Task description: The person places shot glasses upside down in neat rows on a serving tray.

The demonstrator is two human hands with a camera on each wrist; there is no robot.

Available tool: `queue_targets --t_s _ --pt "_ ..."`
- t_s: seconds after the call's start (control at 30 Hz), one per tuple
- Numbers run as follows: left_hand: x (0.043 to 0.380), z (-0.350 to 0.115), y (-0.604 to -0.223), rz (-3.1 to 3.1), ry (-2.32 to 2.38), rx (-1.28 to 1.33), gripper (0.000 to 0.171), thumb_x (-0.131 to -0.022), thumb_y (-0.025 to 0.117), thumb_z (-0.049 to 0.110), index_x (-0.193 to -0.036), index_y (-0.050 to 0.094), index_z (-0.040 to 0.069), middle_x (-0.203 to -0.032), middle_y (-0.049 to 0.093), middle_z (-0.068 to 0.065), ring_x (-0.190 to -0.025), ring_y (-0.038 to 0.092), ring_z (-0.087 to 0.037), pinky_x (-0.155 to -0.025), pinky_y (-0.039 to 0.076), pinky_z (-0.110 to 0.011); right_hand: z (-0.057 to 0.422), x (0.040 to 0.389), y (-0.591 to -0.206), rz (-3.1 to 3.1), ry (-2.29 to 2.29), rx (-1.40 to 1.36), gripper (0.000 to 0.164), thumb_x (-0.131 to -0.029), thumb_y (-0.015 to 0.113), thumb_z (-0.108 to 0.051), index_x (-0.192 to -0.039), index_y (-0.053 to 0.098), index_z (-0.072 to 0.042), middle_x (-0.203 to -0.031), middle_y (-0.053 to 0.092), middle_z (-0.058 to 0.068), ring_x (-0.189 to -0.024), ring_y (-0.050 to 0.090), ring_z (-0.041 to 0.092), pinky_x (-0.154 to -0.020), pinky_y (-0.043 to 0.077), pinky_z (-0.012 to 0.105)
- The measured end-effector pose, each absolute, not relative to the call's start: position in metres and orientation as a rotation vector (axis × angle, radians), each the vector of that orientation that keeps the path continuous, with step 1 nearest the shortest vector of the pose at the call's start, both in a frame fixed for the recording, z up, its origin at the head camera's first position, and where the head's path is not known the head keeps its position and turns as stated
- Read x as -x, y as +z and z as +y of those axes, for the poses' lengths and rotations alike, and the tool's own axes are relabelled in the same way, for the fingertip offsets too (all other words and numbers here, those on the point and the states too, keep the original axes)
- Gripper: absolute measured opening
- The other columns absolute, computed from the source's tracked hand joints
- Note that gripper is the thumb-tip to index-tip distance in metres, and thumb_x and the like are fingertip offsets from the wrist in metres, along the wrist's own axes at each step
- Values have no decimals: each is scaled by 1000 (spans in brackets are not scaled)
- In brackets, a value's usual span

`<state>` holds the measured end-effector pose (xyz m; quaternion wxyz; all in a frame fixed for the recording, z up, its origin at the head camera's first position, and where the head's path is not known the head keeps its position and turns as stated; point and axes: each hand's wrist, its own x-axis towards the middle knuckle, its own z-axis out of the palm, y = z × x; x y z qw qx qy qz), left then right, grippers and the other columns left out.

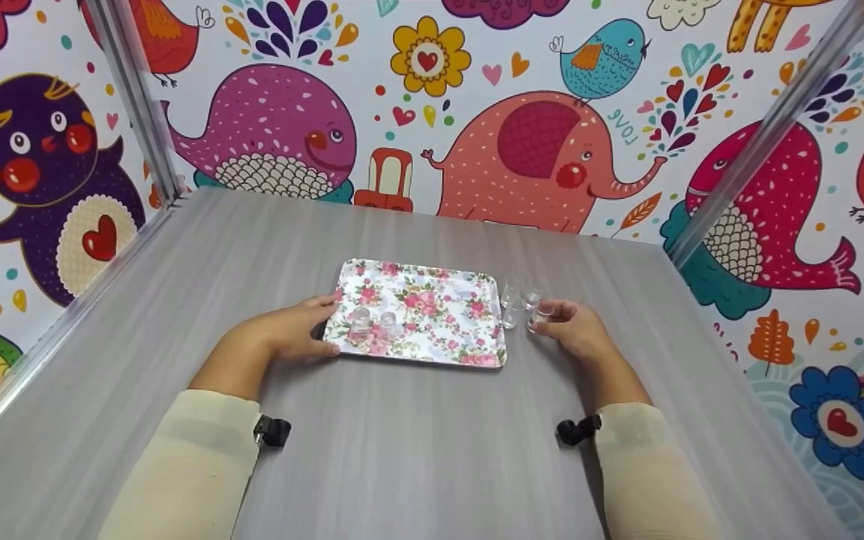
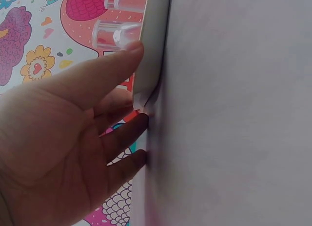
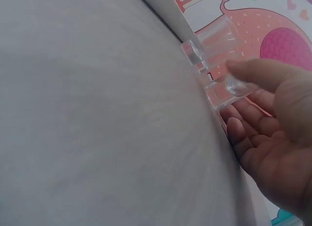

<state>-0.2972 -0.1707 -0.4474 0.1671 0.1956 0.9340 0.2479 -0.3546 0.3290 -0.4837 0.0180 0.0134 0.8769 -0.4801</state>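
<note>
A white tray with a pink flower print (image 1: 439, 330) lies flat on the table. My left hand (image 1: 301, 328) holds its left end, with the thumb on the rim near the front corner and the index finger farther back. Two small clear shot glasses (image 2: 109, 34) stand on the tray's left part. My right hand (image 1: 574, 326) is just right of the tray, its thumb and curled fingers around a clear shot glass (image 3: 222, 92) on the table. Beside that one, between hand and tray, stand more clear glasses (image 3: 214, 40); their transparent outlines overlap.
The grey wood-grain table (image 1: 417, 450) runs back to a wall with a cartoon animal print (image 1: 402, 112). Metal posts (image 1: 136, 97) rise at the left and right back corners. A small black wrist camera (image 1: 273, 432) sits at each sleeve cuff.
</note>
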Motion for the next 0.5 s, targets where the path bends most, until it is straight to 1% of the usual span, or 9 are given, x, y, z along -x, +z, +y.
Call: queue_targets --t_s 0.1,0.17,0.3,0.37,0.5 --pt "298 -170 -447 2656 702 -546 89 -101 74 35 -167 28 -1 -182 16 -11 -166 18 -43 -135 21 -60 330 355 -485 2755 -1446 -42 46 -86 90 -17 -127 74 -2 -97 71 -3 -90 60 10 -76 50 17" --pt "298 -171 -447 2657 697 -543 89 -101 74 35 -168 28 -1 -182 16 -11 -166 18 -43 -135 21 -61 330 355 -486 2763 -1436 -41 44 -86 90 -16 -125 75 -2 -94 69 -5 -88 60 10 -74 50 18" --pt "298 -171 -448 2656 695 -541 89 -102 74 35 -168 27 -1 -182 14 -10 -166 17 -43 -135 20 -60 331 356 -487 2778 -1435 -36 41 -86 90 -15 -122 76 -2 -92 69 -6 -85 59 9 -72 50 18" --pt "298 -171 -449 2657 695 -547 89 -102 74 35 -168 27 -1 -182 14 -11 -166 17 -44 -135 19 -61 332 356 -487 2784 -1434 -21 42 -86 90 -16 -122 76 -1 -92 70 -6 -85 60 8 -73 50 18" --pt "299 -171 -449 2654 702 -548 89 -101 74 34 -167 27 -2 -182 14 -10 -166 17 -44 -135 19 -60 331 355 -483 2785 -1425 -44 44 -87 89 -20 -125 75 -3 -94 70 -5 -87 60 10 -74 50 19"
